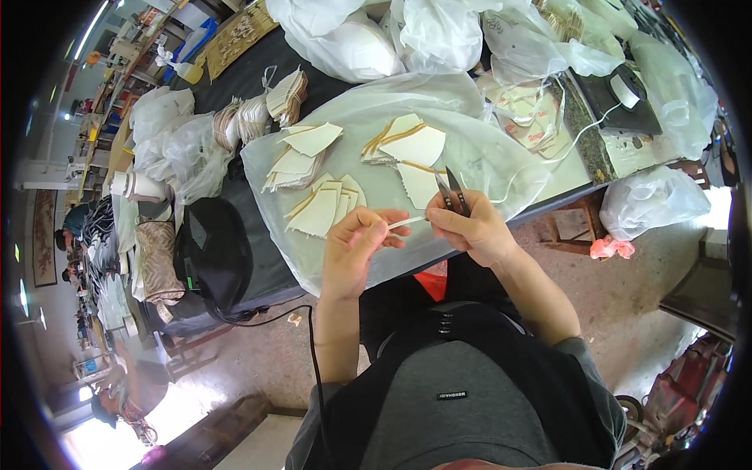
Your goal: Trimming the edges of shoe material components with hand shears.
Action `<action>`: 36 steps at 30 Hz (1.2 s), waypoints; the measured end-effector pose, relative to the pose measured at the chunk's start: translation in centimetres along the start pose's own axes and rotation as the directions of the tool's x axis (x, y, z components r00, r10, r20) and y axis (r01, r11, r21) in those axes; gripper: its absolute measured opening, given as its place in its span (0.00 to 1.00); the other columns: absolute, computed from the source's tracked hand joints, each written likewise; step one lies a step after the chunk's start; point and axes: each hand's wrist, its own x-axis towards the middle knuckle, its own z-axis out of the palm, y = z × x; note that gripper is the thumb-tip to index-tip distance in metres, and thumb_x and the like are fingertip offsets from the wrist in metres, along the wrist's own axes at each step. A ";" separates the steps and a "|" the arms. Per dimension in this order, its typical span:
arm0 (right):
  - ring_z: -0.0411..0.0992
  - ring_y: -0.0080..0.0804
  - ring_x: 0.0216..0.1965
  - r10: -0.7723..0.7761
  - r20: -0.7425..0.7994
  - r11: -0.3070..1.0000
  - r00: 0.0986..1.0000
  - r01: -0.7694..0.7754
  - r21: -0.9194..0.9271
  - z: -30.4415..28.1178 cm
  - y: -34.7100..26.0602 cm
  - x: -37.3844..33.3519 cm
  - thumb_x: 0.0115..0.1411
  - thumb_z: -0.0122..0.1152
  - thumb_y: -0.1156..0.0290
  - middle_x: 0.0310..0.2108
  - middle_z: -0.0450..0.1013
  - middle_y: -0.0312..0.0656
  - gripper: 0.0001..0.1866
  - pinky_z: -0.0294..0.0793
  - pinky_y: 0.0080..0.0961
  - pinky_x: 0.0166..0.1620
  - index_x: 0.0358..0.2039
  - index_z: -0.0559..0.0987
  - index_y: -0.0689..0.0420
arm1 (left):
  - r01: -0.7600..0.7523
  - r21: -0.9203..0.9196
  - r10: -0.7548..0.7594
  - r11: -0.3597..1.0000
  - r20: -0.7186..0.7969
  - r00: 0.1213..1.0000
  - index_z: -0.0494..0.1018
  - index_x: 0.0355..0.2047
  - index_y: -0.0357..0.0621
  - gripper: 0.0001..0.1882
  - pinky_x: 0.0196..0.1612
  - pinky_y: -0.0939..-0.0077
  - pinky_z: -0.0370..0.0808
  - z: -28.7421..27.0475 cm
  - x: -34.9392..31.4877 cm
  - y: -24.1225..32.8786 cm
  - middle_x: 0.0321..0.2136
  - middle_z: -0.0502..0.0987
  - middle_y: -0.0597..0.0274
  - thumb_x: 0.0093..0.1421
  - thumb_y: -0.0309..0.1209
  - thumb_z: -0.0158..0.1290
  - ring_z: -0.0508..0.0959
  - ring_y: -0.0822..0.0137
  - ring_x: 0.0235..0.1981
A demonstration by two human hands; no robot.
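My left hand [354, 247] pinches one end of a thin white strip [406, 223] between thumb and forefinger. The strip's other end reaches the fingertips of my right hand [479, 233]. Dark thread snips [454, 194] are also in my right hand, blades pointing away from me and spread apart. Just beyond my hands, white curved pieces with jagged edges and tan borders lie in fanned stacks on a translucent plastic sheet: a near-left stack [327, 205], a far-left stack [298, 160] and a far-right stack [403, 141]. One more white piece [417, 182] lies beside the snips.
Bulging white plastic bags [345, 47] line the table's far side. Tied bundles of pieces [252, 117] sit at the left, near a black mesh-backed object [215, 251]. A white cord [576, 145] crosses the right side. A wooden stool [576, 227] stands below the right edge.
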 end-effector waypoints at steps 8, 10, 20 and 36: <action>0.60 0.13 0.23 -0.285 0.060 0.829 0.957 0.278 -0.486 -0.3 -0.5 -0.8 0.59 0.64 0.73 0.22 0.69 0.30 0.06 0.61 0.17 0.26 0.32 0.78 0.63 | -0.290 0.585 0.242 0.758 0.160 0.957 0.74 0.38 0.37 0.06 0.45 0.73 0.75 1.8 1.1 0.8 0.41 0.79 0.55 0.65 0.28 0.53 0.79 0.67 0.39; 0.60 0.13 0.25 -0.284 0.084 0.820 0.955 0.288 -0.495 -0.6 -0.7 -1.0 0.59 0.63 0.74 0.22 0.68 0.30 0.06 0.63 0.17 0.28 0.32 0.78 0.63 | -0.156 0.658 0.002 0.737 0.229 0.974 0.73 0.37 0.36 0.06 0.45 0.73 0.74 2.0 2.0 1.4 0.42 0.78 0.57 0.64 0.27 0.53 0.79 0.69 0.41; 0.74 0.33 0.54 -0.605 0.326 -0.096 0.726 0.340 -0.936 -3.9 3.0 -0.8 0.48 0.63 0.79 0.50 0.75 0.37 0.17 0.80 0.28 0.37 0.41 0.78 0.57 | -0.489 0.865 0.210 0.113 0.460 0.863 0.73 0.37 0.38 0.05 0.47 0.63 0.73 0.1 6.4 -2.9 0.47 0.77 0.48 0.60 0.24 0.53 0.76 0.48 0.49; 0.76 0.36 0.50 -0.450 0.490 -0.135 0.747 0.486 -0.864 -5.2 1.7 -0.7 0.43 0.64 0.81 0.47 0.77 0.37 0.19 0.81 0.27 0.38 0.39 0.79 0.58 | 0.445 0.562 -0.463 0.698 -0.121 0.878 0.75 0.30 0.34 0.10 0.18 0.82 0.71 1.0 7.7 -3.2 0.22 0.80 0.57 0.64 0.31 0.54 0.79 0.73 0.18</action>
